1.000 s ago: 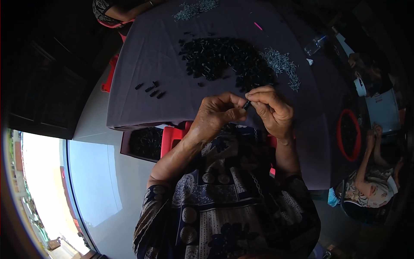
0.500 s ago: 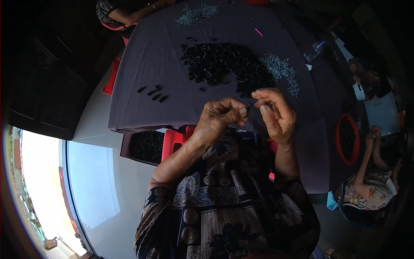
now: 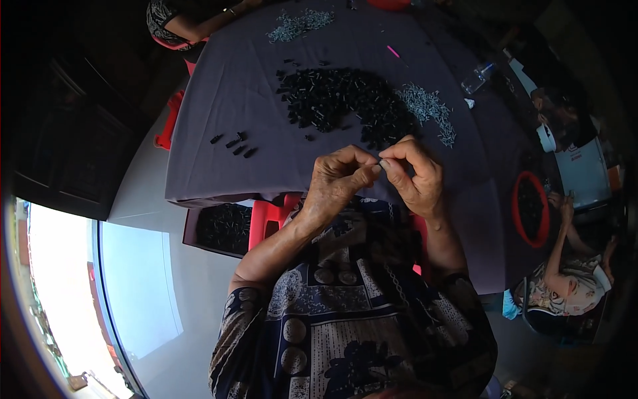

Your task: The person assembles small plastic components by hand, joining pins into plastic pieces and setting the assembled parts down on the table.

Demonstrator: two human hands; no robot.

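Note:
Over the near part of the cloth-covered table, my left hand pinches a small black plastic piece, mostly covered by the fingers. Right against it, the thumb and forefinger of my right hand are closed at the same piece; what they grip is too small to make out. Beyond my hands lies a big pile of black plastic pieces. A heap of small silvery screw-like pins is spread to the right of it. Several black pieces with thin ends lie apart on the left.
The grey cloth hangs over the table's near edge. A box of black pieces stands low at left beside a red chair. Farther off are another pin heap, a pink stick, a clear bottle and a red basin. Two other people sit nearby.
My right hand has moved left, and its spread thumb and forefinger have closed at the piece in my left hand. My left hand keeps its pinch.

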